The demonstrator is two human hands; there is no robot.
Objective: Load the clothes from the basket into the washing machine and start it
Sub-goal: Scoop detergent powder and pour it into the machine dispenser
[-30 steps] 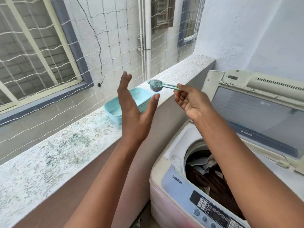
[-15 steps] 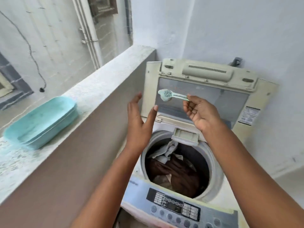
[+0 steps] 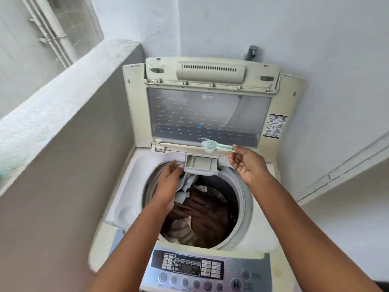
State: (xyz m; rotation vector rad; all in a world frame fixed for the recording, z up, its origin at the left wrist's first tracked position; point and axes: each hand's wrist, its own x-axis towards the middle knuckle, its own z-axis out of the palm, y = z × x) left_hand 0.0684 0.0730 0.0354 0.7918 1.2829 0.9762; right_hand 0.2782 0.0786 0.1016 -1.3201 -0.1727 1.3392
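Note:
A top-loading washing machine (image 3: 124,199) stands below me with its lid (image 3: 208,114) raised against the wall. Brown and pale clothes (image 3: 208,213) lie in the drum. My right hand (image 3: 246,163) pinches the handle of a pale green scoop (image 3: 212,145) filled with powder, held level just above the small detergent drawer (image 3: 201,164) at the drum's back rim. My left hand (image 3: 169,180) hovers over the drum's left side, fingers loosely apart, fingertips close to the drawer's left corner. It holds nothing.
The control panel (image 3: 202,268) with several buttons runs along the machine's front. A stone ledge (image 3: 63,91) borders the left side. White walls close in behind and to the right, with a tap (image 3: 251,52) above the lid.
My view swung right from the ledge and its tub to the machine. My right hand carried the scoop down to the detergent drawer. My left hand dropped toward the drum.

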